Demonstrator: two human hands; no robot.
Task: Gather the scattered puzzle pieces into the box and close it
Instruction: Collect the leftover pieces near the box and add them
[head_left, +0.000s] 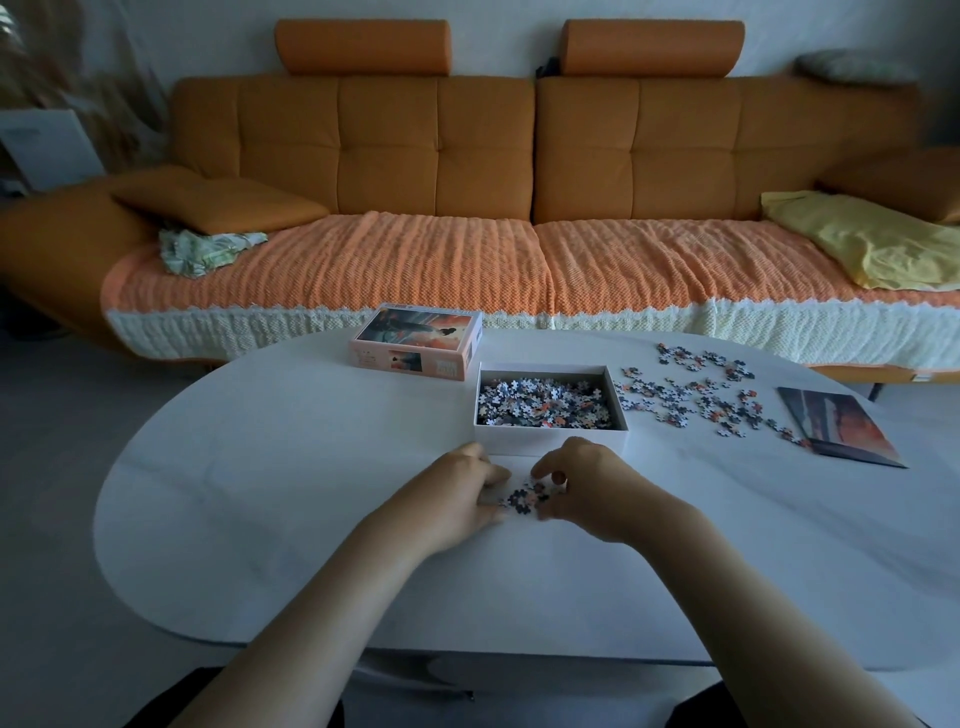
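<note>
A white open box stands mid-table with several puzzle pieces inside. Just in front of it lies a small heap of puzzle pieces. My left hand and my right hand cup that heap from either side, fingers curled around its edges and touching the pieces on the tabletop. The box lid, printed with a picture, lies behind and left of the box. More loose pieces are scattered to the right of the box.
A printed picture sheet lies at the table's right side. The white oval table stands before an orange sofa with a knitted cover, cushions and a yellow cloth.
</note>
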